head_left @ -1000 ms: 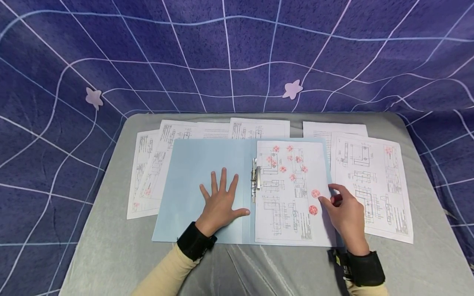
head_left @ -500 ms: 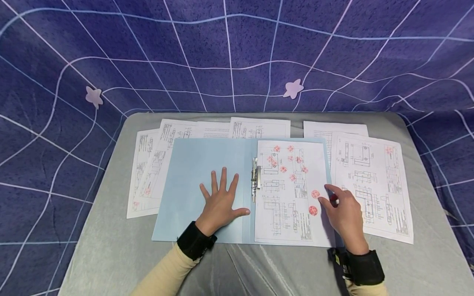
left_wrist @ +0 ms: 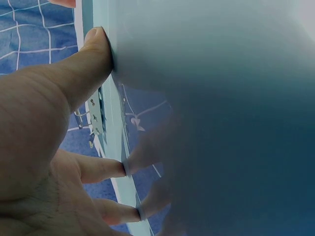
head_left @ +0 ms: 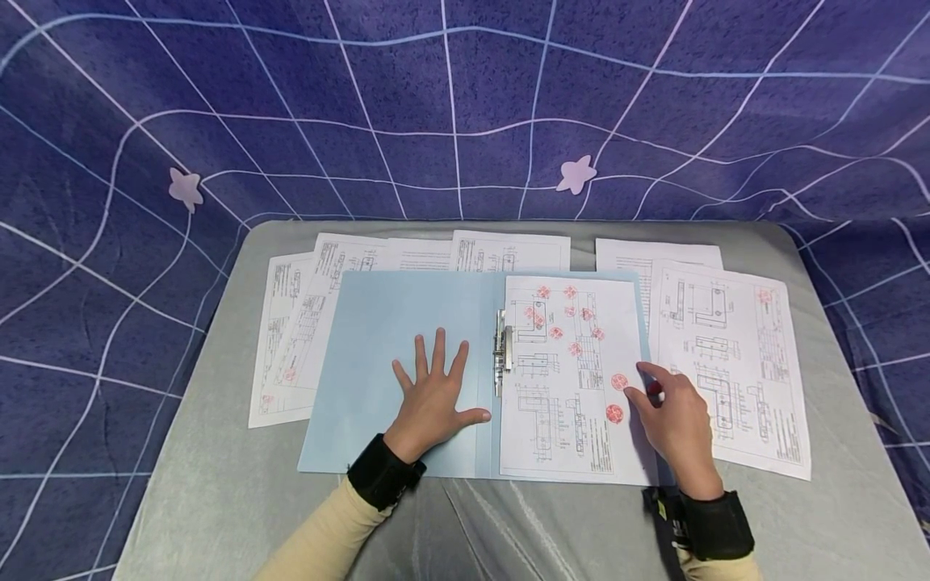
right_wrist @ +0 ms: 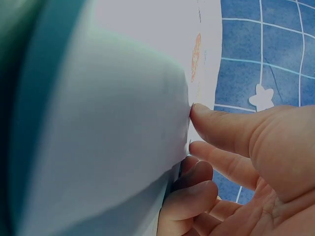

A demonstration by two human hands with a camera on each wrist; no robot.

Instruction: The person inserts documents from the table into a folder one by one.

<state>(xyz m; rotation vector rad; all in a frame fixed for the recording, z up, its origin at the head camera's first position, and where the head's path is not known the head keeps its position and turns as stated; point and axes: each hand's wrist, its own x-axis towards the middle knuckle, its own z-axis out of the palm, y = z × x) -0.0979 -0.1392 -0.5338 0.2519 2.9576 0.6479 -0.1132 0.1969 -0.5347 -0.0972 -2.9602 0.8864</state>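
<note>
I take the metal clip (head_left: 503, 353) as the dial centre. At 8 o'clock, I see the left hand (head_left: 430, 407) flat, its fingers spread, on the inner cover of the blue folder (head_left: 392, 323). Toward 4 o'clock, the right hand (head_left: 681, 415) has its thumb tip at the outer edge of the stamped drawing (head_left: 559, 383), with other fingers curled beside it; I cannot tell whether they pinch the paper.

Change over the last second: the right hand has shifted slightly toward 9 o'clock (the left hand is unmoved). I judge this to mean that the folder is steadied and the drawing's free edge is located. That drawing lies at 3 o'clock on the folder, its inner edge at the clip.

Farther out on the worktop (head_left: 203, 484): a loose drawing (head_left: 748, 355) at 3 o'clock, overlapping sheets (head_left: 289, 363) at 9 o'clock. Beyond 12 o'clock hangs a patterned cloth (head_left: 407, 97).
</note>
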